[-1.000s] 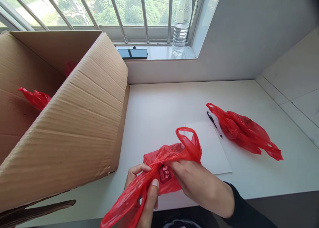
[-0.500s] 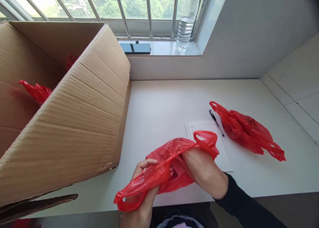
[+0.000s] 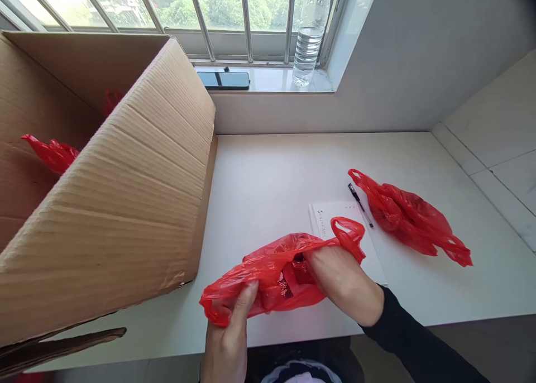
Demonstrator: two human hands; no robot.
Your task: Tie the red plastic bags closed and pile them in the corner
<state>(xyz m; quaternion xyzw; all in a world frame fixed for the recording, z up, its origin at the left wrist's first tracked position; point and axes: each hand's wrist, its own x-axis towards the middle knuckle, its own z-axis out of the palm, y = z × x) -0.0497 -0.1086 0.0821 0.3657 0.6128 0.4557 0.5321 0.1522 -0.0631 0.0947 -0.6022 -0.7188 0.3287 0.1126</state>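
A red plastic bag point(image 3: 268, 271) is held near the table's front edge. My left hand point(image 3: 232, 330) grips its left side, with the thumb over the rim and the other fingers hidden by the plastic. My right hand point(image 3: 335, 277) reaches inside through the bag's mouth up to the wrist, so its fingers cannot be seen. Between the hands, dark red packets point(image 3: 287, 285) with pale markings show in the opening. One bag handle loops up above my right wrist.
A large open cardboard box point(image 3: 138, 193) with red bags inside stands at the left. On the white table point(image 3: 259, 182) lie a paper pad point(image 3: 330, 211), a pen point(image 3: 360, 204) and another red bag point(image 3: 410, 215). The sill holds a phone point(image 3: 226, 80) and a water bottle point(image 3: 309, 48).
My left hand has shifted its grip, its thumb now lying over the bag's rim. The bag's left end has risen slightly, and more of the packets shows. My right hand stays inside.
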